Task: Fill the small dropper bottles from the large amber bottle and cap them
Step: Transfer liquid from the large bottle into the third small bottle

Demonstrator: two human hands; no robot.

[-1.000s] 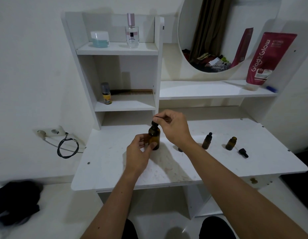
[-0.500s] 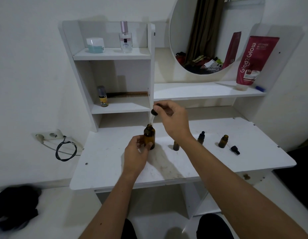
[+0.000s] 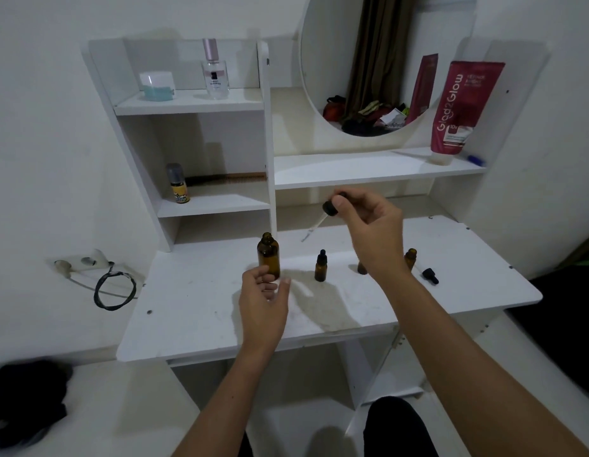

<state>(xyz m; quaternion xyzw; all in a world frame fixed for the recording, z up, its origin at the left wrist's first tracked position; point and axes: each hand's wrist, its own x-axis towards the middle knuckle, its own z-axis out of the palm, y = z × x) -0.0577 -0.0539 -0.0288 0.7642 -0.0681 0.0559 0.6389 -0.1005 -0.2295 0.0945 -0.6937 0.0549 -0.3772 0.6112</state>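
Dropper out of the large amber bottle, small bottles waiting to be filled.

You are resting your left hand (image 3: 263, 293) with loose, relaxed fingers against the base of the large amber bottle (image 3: 268, 258), which is standing uncapped on the white tabletop (image 3: 194, 311); its glass is smooth, brown and round-shouldered. Just to the right, a small capped dropper bottle (image 3: 320, 266) is standing upright, probably finished. Your right hand (image 3: 368, 225) is pinching the black rubber-topped dropper (image 3: 322, 216), its thin clear pipette slanting down-left in mid-air. Behind that wrist another small bottle (image 3: 362, 268) is mostly hidden. Further right, an open small bottle (image 3: 410, 257) is waiting near its loose black cap (image 3: 430, 276), so filling and capping appear unfinished.
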